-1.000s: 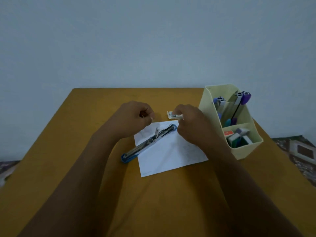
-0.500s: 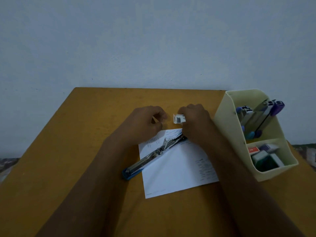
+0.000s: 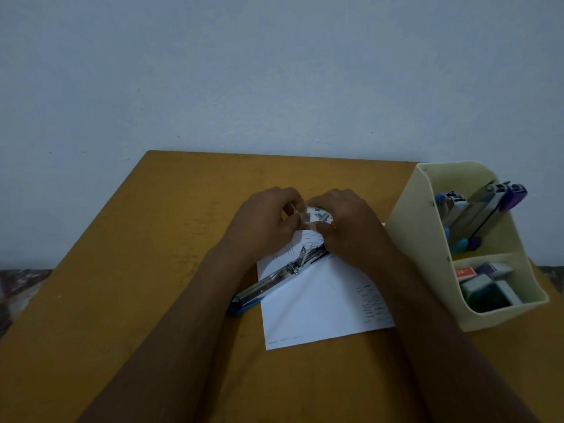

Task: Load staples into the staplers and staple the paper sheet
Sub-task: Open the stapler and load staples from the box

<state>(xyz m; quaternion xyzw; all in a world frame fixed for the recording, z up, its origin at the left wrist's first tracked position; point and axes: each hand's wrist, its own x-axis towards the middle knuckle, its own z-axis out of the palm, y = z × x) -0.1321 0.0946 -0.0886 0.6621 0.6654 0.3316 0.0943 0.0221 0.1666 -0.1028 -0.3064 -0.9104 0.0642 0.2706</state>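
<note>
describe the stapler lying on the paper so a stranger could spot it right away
On the brown table, a white paper sheet lies left of a cream desk organizer. The stapler lies across the sheet's left edge, partly on the table. Unlike the staplers standing in the organizer, it lies flat and opened out, silver track showing, with a blue end.

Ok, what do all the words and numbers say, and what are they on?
Nothing reads clearly.
On the paper sheet: printed lines, too small.
On the small white box: dark marks, blurred.
On the red box in the organizer: white print, blurred.
</note>
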